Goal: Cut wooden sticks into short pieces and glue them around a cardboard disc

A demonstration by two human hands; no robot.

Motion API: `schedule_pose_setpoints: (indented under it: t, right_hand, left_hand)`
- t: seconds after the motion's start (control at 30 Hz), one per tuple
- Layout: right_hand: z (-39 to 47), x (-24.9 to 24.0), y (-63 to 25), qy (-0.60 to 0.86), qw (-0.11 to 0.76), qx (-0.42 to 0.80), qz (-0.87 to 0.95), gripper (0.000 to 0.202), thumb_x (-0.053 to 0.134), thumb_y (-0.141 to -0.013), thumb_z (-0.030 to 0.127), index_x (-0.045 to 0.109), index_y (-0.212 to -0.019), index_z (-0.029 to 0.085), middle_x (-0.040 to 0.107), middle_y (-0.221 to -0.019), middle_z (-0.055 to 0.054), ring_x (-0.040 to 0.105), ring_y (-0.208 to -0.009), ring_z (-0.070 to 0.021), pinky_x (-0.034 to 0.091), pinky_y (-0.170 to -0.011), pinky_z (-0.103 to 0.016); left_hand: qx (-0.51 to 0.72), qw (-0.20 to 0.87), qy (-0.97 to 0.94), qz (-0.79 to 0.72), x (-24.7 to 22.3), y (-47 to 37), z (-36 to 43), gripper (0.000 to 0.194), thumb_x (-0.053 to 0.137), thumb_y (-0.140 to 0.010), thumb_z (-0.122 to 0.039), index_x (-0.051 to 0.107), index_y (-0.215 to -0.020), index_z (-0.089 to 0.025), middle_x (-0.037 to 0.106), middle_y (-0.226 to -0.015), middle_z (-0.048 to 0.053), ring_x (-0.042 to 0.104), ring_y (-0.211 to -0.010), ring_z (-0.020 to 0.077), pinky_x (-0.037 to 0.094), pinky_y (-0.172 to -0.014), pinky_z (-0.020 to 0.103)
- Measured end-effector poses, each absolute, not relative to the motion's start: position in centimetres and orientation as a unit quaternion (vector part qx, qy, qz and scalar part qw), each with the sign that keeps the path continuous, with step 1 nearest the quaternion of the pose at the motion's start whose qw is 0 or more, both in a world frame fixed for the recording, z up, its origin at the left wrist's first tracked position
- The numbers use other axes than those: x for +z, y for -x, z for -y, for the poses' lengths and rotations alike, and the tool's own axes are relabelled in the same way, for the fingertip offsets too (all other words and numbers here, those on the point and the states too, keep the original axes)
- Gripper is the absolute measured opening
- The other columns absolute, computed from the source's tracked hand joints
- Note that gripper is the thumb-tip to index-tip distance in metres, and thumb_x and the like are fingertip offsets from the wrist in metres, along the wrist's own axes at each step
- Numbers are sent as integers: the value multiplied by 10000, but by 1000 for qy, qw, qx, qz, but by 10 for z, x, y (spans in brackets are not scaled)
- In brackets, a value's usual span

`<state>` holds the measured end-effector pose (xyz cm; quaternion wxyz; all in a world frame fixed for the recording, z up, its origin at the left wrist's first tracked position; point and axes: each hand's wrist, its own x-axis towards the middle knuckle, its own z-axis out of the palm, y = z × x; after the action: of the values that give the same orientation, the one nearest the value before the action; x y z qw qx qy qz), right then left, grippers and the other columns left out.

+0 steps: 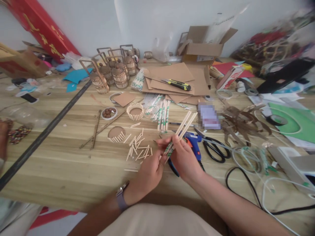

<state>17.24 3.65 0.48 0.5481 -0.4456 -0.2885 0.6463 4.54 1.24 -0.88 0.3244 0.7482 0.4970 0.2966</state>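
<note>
A pair of pale wooden sticks (185, 124) with a green-printed wrapper round the lower end slants up between my hands. My left hand (154, 162), with a watch on the wrist, is closed round the wrapped end. My right hand (183, 155) grips the sticks a little higher, thumb on top. Under and behind my right hand lies a blue glue gun (195, 144). Short cut sticks (137, 147) are scattered to the left, near a half-built ring of sticks (116, 134) and a fuller ring (135, 111). More wrapped sticks (163, 114) lie ahead.
Black-handled scissors (216, 150) and brown strips (243, 121) lie on the right. Cardboard sheets (172, 77) with a yellow-black cutter (177, 84) are at the back, beside small stick lanterns (120, 77). A dark bar (46, 134) crosses the left; another person's arm (3, 137) shows there.
</note>
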Motion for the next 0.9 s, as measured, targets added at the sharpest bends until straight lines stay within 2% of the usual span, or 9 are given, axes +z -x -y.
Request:
schedule_pose_setpoints:
  t: [0.1,0.17,0.23,0.3,0.5,0.67,0.77,0.83,0.9]
  right_hand:
    - [-46,20,-191,449,567,630,284,404,765,-699,589,589,-777,233,666,-613,26,595,-542,-154,493,-518,-277]
    - [-57,30,-207,463,605,587,275,395,781,-685,570,578,-757,239,594,-534,58,553,-494,-133,475,-494,-255]
    - [-64,38,-221,478,607,566,288,355,732,-749,562,563,-758,251,570,-525,63,546,-480,-136,482,-495,-266]
    - [-67,41,-228,485,600,558,305,334,703,-780,557,549,-767,261,557,-521,65,544,-474,-143,488,-499,-278]
    - [-62,40,-229,478,570,564,360,290,637,-835,535,529,-795,269,546,-525,61,539,-473,-157,464,-464,-288]
    - [-64,39,-232,490,538,582,364,288,632,-828,529,558,-782,255,540,-496,54,531,-452,-149,442,-446,-279]
    - [-62,40,-232,500,508,587,384,328,660,-792,564,582,-761,247,535,-456,45,516,-428,-157,389,-406,-277]
    - [-57,42,-228,491,456,622,406,366,659,-784,594,595,-739,236,532,-419,35,489,-398,-158,335,-382,-276]
    - [-50,42,-220,462,376,681,425,400,626,-807,610,601,-719,221,533,-388,25,460,-372,-149,303,-388,-273]
  left_hand:
    - [273,298,-788,-465,2,-33,-10,291,313,-1029,-251,591,-1091,-191,728,-862,60,695,-763,195,520,-673,292]
    - [236,231,-857,-395,-1,-17,-7,304,356,-998,-160,563,-1220,-175,713,-1124,111,662,-1071,230,520,-897,364]
    - [156,154,-917,-333,-14,1,-7,446,420,-954,-101,460,-1390,-186,541,-1438,128,397,-1412,288,347,-1131,506]
    - [97,106,-939,-313,-33,18,-11,539,460,-917,-64,426,-1431,-224,473,-1506,99,254,-1485,298,234,-1176,573]
    - [45,73,-940,-331,-66,45,-47,560,472,-924,-77,394,-1463,-205,425,-1540,97,250,-1492,234,202,-1209,475]
    - [58,73,-918,-386,-59,55,-75,476,393,-956,-111,452,-1425,-169,439,-1528,118,282,-1478,250,232,-1190,503]
    - [127,80,-902,-404,-50,54,-75,455,373,-945,-115,503,-1378,-166,504,-1474,131,315,-1455,274,267,-1161,553]
    - [212,116,-879,-410,-38,47,-70,400,375,-947,-145,572,-1295,-163,612,-1335,142,474,-1330,273,388,-1085,519]
    - [301,190,-809,-469,-22,34,-62,343,364,-981,-234,648,-1165,-182,707,-1031,104,634,-990,238,516,-896,431]
